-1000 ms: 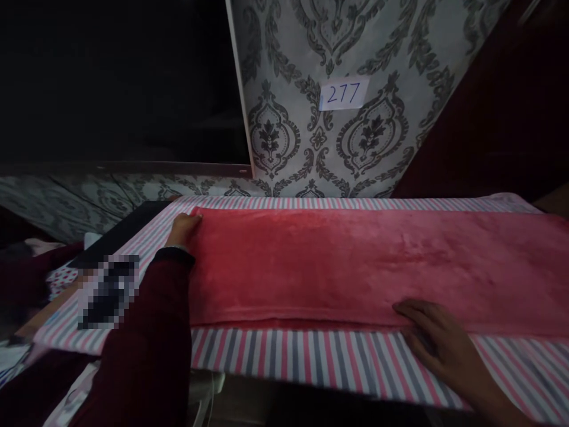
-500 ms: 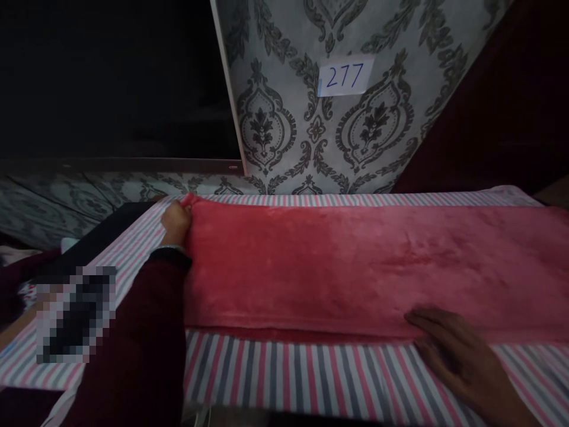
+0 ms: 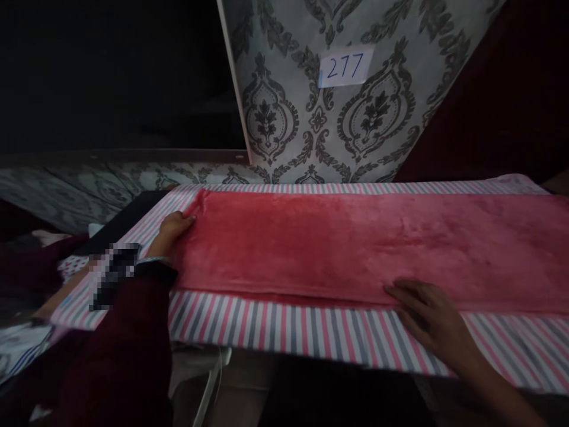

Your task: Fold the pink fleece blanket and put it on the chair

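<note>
A folded red plush blanket [image 3: 284, 243], paler pink to the right, lies flat in a long strip on a striped pink, grey and white cloth [image 3: 275, 326]. At its left end, my left hand [image 3: 175, 228] pinches the blanket's edge, just nearer to me than the slightly puckered far corner. My right hand [image 3: 433, 320] rests along the near edge with fingers stretched out, the fingertips touching the blanket and the palm above the striped cloth. Nothing is gripped in that hand.
A large dark screen [image 3: 120, 77] stands behind at left. Patterned wallpaper [image 3: 317, 118] carries a paper marked 277 [image 3: 345, 65]. A pixelated dark object [image 3: 113, 276] lies on the left end, beside another person's forearm [image 3: 66, 290]. A pale metal leg [image 3: 208, 385] shows below.
My left hand has slid from the far left corner of the blanket toward me along its left edge. My right hand stays at the near edge. The view has shifted slightly.
</note>
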Tool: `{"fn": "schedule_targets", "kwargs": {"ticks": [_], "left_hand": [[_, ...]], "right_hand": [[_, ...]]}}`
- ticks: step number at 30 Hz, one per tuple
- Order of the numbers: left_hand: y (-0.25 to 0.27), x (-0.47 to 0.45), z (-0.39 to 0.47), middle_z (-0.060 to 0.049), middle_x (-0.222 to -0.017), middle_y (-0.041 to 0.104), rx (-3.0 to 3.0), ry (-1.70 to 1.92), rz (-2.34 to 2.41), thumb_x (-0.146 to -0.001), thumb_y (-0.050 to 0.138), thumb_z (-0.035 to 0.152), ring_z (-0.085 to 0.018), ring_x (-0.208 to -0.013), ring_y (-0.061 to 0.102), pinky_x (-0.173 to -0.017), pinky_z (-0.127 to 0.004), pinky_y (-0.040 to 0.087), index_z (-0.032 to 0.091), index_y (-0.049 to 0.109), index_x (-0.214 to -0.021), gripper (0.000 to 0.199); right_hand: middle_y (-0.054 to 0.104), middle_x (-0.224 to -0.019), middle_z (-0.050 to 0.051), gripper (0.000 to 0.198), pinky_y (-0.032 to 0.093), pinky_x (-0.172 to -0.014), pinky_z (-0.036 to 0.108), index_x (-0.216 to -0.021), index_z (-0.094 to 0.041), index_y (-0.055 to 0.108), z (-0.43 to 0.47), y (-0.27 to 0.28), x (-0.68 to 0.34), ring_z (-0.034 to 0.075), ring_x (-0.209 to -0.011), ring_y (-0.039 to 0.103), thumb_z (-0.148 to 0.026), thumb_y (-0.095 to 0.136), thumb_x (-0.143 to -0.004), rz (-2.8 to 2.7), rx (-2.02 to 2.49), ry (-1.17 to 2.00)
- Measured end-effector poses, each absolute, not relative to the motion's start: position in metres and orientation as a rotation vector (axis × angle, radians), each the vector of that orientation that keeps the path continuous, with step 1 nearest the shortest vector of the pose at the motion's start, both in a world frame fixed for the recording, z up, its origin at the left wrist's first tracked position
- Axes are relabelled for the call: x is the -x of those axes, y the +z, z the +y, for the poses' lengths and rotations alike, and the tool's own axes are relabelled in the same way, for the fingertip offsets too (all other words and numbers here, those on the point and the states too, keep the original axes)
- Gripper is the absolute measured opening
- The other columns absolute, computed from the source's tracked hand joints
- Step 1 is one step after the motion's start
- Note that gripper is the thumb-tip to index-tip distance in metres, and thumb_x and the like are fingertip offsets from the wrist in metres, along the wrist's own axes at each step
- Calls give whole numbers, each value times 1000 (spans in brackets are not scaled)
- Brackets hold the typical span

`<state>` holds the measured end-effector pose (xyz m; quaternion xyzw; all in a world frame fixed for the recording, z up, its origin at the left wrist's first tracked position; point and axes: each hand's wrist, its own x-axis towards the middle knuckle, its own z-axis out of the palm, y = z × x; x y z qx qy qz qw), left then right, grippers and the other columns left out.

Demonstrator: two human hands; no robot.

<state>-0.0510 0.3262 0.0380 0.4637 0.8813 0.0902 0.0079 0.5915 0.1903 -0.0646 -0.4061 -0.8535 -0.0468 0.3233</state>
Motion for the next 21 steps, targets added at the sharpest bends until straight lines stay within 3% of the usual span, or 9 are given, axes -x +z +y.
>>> {"fn": "schedule_targets", "kwargs": {"ticks": [5,10,15,21], "left_hand": [[30,43,259,-20,-112,72,-1386,99,2769,-94,51,43,-34,-108,67,-81,-37,50,14,66,-104,34],[31,39,211,-18,-107,72,-1195,475,2654,-87,60,37,-33,-109,67,-84,-37,52,17,64,-93,22],[55,34,195,-8,-89,72,-1092,687,2471,-78,70,33,-23,-87,71,-70,-30,55,20,63,-91,20],[100,-23,232,-4,-74,66,-1275,887,2337,-79,67,28,-19,-67,64,-61,-29,52,16,63,-88,15]], "right_hand": [[67,-115,11,35,52,-87,46,-131,-30,69,192,-72,-597,28,-103,65,-30,54,-99,-2260,1049,-117],[68,-111,11,34,53,-87,46,-127,-29,71,196,-77,-596,29,-99,65,-32,53,-99,-2249,1014,-146],[69,-107,11,34,54,-86,44,-125,-27,73,198,-77,-590,27,-97,65,-31,51,-99,-2221,1000,-166],[69,-109,12,34,54,-86,44,-122,-23,74,201,-81,-586,28,-99,65,-34,50,-99,-2196,1022,-195]]}}
